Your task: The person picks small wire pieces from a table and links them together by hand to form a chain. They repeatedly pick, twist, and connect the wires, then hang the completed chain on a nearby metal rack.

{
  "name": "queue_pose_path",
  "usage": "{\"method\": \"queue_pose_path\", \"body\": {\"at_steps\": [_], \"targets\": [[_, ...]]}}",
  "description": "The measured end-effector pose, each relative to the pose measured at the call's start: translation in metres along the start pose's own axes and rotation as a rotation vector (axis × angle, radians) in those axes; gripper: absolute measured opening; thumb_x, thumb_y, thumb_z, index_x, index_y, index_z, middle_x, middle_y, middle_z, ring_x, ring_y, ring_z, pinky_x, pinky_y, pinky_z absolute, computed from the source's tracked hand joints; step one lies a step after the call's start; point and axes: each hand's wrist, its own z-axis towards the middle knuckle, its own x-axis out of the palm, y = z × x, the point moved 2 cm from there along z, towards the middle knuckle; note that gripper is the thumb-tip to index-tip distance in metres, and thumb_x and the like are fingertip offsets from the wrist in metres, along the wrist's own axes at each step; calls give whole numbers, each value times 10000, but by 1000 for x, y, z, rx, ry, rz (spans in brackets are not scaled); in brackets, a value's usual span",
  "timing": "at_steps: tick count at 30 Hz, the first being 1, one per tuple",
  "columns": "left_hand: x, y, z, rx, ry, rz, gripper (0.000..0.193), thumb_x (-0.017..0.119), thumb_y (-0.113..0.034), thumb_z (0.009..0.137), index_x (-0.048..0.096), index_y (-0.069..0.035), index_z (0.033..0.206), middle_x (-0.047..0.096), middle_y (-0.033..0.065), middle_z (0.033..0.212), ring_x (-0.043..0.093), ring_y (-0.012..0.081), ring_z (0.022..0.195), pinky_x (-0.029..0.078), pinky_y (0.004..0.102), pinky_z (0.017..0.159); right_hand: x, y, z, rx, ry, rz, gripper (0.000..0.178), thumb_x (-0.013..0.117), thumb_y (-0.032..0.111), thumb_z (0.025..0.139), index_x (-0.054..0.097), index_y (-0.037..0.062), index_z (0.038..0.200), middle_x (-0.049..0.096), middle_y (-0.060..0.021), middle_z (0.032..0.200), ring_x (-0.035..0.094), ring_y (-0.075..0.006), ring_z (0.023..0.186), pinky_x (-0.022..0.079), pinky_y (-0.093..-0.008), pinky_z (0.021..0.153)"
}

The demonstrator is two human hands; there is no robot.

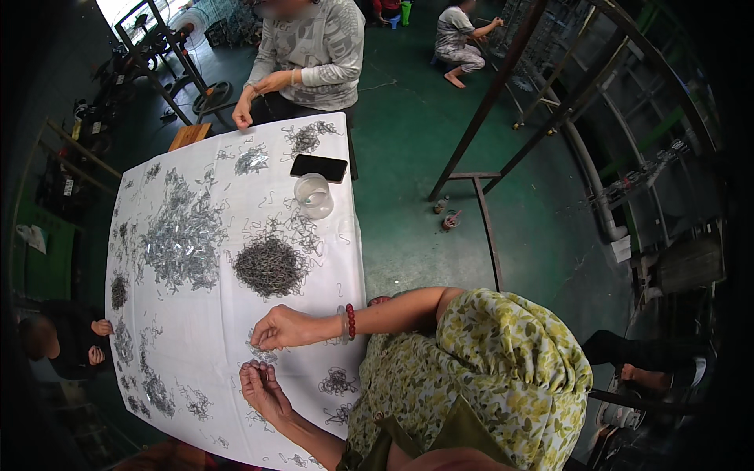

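My right hand [289, 328], with a red bead bracelet [350, 320] at the wrist, reaches over the white-covered table [228, 337]. Its thumb and fingers are pinched together; whatever they hold is too small to name. Below it, my left hand [265, 392] is turned palm up with its fingers curled together, and what lies at their tips cannot be made out. A small heap of thin wire pieces [263, 353] lies between the hands. Beyond them is a dense mound of dark bent wire hooks [271, 267], beside a wide spread of shiny flat metal pieces [184, 243].
Clear plastic cups [312, 198] and a black phone [318, 168] are near the table's edge. Smaller wire piles [338, 381] lie around. A co-worker in a grey top [314, 55] sits at the far end; another person's hands [99, 339] rest at the left edge. A metal frame [483, 212] stands right.
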Motion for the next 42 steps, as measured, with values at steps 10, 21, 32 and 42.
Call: {"method": "queue_pose_path", "body": {"at_steps": [10, 21, 32, 42], "targets": [[36, -10, -10, 222, -135, 373, 134, 657, -82, 858, 637, 33, 923, 598, 99, 1058, 559, 139, 903, 476, 295, 824, 8, 9, -12, -2, 21, -66, 185, 637, 27, 807, 669, -37, 977, 682, -96, 801, 631, -106, 682, 511, -243, 594], [43, -4, -24, 360, -227, 292, 248, 600, -124, 907, 549, 78, 1042, 591, 156, 1075, 579, 198, 979, 471, 351, 914, 20, 14, -23, -396, -12, -290, 224, 633, 36, 835, 662, 19, 1056, 678, -102, 888, 640, -168, 791, 514, -302, 701], [31, -38, -61, 571, -357, 314, 66, 586, -5, 892, 591, 16, 954, 668, 130, 957, 623, 157, 919, 471, 266, 847, -14, -8, 25, 9, 26, -386, 199, 621, 26, 836, 691, 29, 1022, 688, -94, 900, 651, -131, 781, 524, -256, 681], [-4, -37, -93, 552, -609, 324, 61, 614, -23, 882, 595, 5, 933, 665, 129, 932, 621, 158, 909, 473, 282, 856, 3, -198, 51, -478, 640, -1217, 66, 545, -17, 740, 611, -19, 750, 568, -162, 892, 553, -316, 953, 482, -355, 834]]}}
